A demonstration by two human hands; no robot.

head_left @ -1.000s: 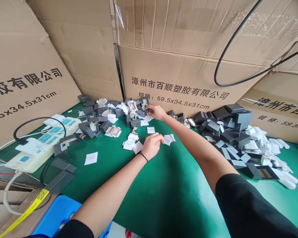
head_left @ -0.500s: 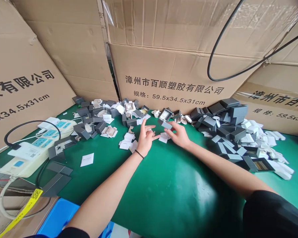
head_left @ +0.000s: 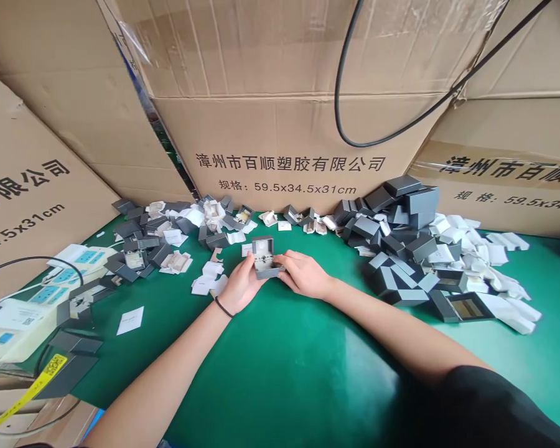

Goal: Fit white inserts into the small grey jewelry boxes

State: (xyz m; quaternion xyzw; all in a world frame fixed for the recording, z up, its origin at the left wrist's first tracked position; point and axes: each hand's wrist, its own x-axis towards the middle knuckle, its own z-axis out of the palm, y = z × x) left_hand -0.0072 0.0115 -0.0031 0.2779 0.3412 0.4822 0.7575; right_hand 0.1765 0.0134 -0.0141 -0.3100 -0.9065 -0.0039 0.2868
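Observation:
A small grey box [head_left: 264,256] with its lid up sits between both of my hands, just above the green mat [head_left: 289,367]. My left hand [head_left: 241,285] wraps its fingers round the box's left side, a black band on the wrist. My right hand [head_left: 303,274] grips the box's right side with thumb and fingers. Something small lies inside the box; I cannot make it out. White paper cards [head_left: 207,280] lie just left of my left hand.
A heap of grey boxes and white papers [head_left: 168,239] lies at the back left, a bigger pile [head_left: 410,249] at the right. Cardboard cartons [head_left: 280,137] wall in the back. A white power strip [head_left: 37,292] with cables is at the left edge. A black cable [head_left: 354,134] hangs overhead.
My right hand came back from the rear pile with a grey box. Both hands met at the middle and now hold it open. The view shifted right.

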